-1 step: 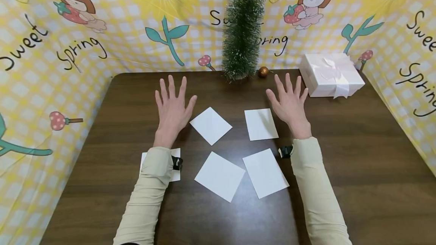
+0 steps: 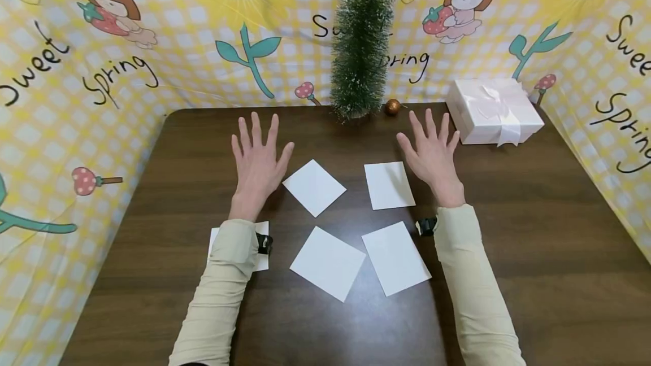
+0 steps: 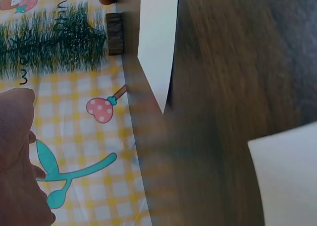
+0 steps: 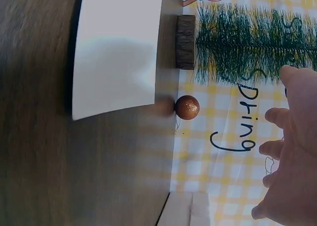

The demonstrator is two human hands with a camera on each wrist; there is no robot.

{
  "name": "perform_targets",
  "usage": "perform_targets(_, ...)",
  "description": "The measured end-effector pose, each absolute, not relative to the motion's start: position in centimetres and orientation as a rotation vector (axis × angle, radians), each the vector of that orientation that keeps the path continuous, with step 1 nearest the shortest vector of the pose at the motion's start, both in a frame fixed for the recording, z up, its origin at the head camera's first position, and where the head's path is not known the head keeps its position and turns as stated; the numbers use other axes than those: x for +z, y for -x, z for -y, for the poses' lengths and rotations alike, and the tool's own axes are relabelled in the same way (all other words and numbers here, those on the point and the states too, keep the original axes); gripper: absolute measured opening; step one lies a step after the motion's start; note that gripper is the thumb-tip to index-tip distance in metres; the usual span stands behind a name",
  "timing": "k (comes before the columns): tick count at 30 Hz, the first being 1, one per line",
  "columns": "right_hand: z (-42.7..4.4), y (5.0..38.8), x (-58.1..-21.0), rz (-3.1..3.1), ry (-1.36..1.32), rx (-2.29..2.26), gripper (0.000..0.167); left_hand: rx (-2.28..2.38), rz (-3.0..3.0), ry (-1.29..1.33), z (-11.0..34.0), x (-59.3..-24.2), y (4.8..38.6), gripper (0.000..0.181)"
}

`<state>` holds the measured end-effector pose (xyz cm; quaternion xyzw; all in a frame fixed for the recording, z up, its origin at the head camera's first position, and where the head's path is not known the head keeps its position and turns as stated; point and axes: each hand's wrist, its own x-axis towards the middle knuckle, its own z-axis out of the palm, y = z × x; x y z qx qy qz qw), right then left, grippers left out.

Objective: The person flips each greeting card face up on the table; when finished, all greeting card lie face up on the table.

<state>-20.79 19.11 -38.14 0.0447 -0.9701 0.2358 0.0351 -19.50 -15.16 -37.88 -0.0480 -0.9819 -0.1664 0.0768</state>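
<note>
In the head view my left hand (image 2: 258,168) is spread flat over the dark table, fingers apart and holding nothing. Its nearest item is a white square card (image 2: 314,188) just right of the thumb. My right hand (image 2: 432,160) is likewise spread, empty, above and right of another white card (image 2: 390,186). Two larger white sheets, a left one (image 2: 328,264) and a right one (image 2: 396,258), lie nearer the front between the forearms. A further white sheet (image 2: 262,262) is partly hidden under the left wrist. Whether either palm touches the table cannot be told.
At the back edge stands a small frosted Christmas tree (image 2: 360,55) on a wooden base (image 4: 185,42). Beside it lies a brown bauble (image 2: 392,107). A white gift box (image 2: 495,112) with a ribbon sits at the back right. Yellow checked cloth (image 2: 188,78) surrounds the table (image 2: 534,253).
</note>
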Motion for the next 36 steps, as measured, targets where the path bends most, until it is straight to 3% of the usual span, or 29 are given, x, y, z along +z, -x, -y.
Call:
perform_targets(8, -19.8, 19.9, -37.4, 3.024, -0.204, 0.746, 0.069, -0.451, 3.05, 0.323, 12.7, -38.2, 19.7, 0.064)
perform_targets(15, -20.2, 18.2, -34.7, 3.039, -0.65, 0.446, 0.069, -0.198, 3.139, 0.936, 6.3, -37.9, 19.6, 0.049)
perform_targets(18, -20.4, 17.5, -34.9, 3.077, -0.815, 0.292, 0.071, -0.067, 3.159, 1.086, 4.1, -38.1, 19.8, 0.047)
perform_targets(36, -21.0, 16.2, -38.5, 3.184, -0.982, 0.047, 0.079, 0.042, 3.346, 1.15, 1.4, -39.8, 20.3, 0.048)
